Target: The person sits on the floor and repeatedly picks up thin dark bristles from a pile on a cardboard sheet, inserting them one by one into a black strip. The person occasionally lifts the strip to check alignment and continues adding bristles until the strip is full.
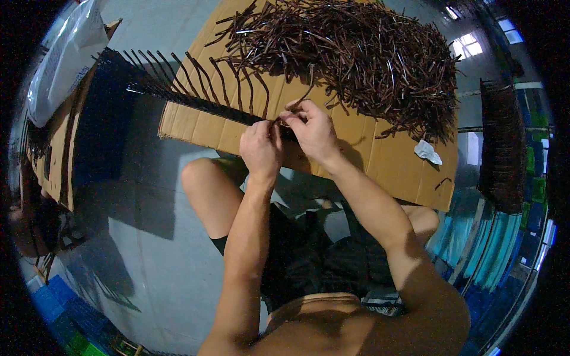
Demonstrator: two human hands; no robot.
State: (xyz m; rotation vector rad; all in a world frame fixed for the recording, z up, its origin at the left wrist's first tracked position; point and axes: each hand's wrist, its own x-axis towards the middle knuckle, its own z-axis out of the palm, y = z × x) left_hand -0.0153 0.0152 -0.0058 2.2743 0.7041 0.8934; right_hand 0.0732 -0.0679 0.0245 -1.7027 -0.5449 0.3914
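Both my hands meet over the near edge of a cardboard sheet (205,127). My left hand (261,148) is closed at the right end of a long dark strip (208,107), with the fingertips pinched together. From the strip, thin brown twig-like strands (224,83) stand up in a spaced row. My right hand (312,130) pinches the lower end of one loose brown strand (310,83), its upper part curving away from me. The fingertips of both hands nearly touch, hiding where strand and strip meet. Beyond them lies a large heap of brown strands (356,53).
A crumpled white scrap (427,152) lies on the cardboard's right side. At the left are a clear plastic bag (68,65) and upright cardboard (65,160). A dark fringed panel (502,142) hangs at the right above turquoise material (490,243). My bare knees are under the cardboard's near edge.
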